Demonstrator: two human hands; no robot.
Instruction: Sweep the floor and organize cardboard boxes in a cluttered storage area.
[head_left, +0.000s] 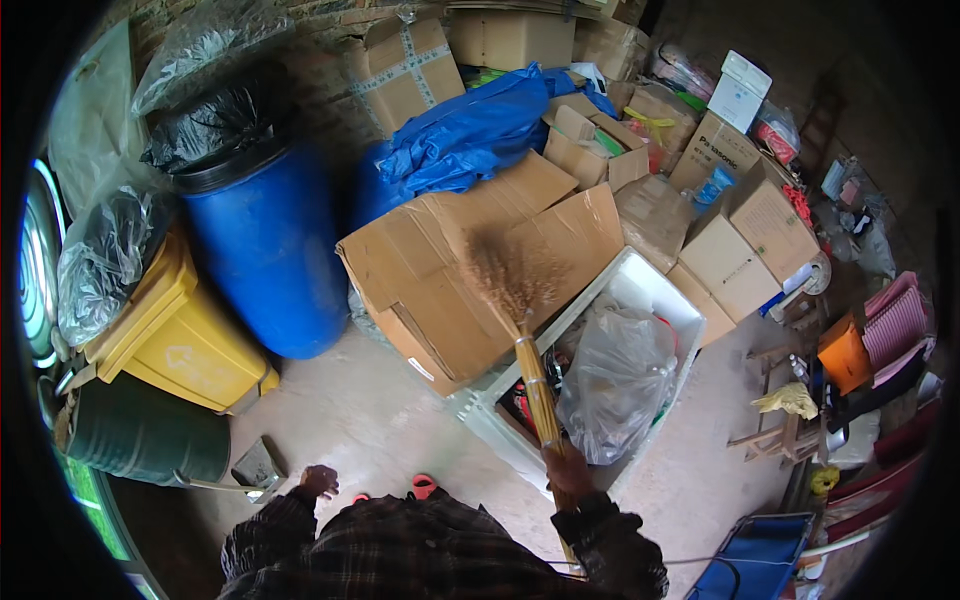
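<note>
My right hand (568, 469) grips the stalk handle of a straw broom (536, 375), bound with wire bands. Its bristle head points away from me, raised in front of a large flattened cardboard box (427, 277); whether they touch cannot be told. Under the handle is a white foam box (679, 300), holding a clear plastic bag (619, 375) and some red items partly hidden by the broom. My left hand (320, 481) hangs at my side with its fingers loosely bent and nothing visible in it. Nearest to it is a metal dustpan (259, 466) on the concrete floor (337, 405).
Left stand a yellow wheeled bin (187, 345), a blue plastic barrel (262, 240) and a dark green drum (154, 431). A blue tarpaulin (465, 127) and stacked cardboard boxes (731, 247) line the back. A wooden stand (787, 435) and a blue folding chair (750, 555) are right.
</note>
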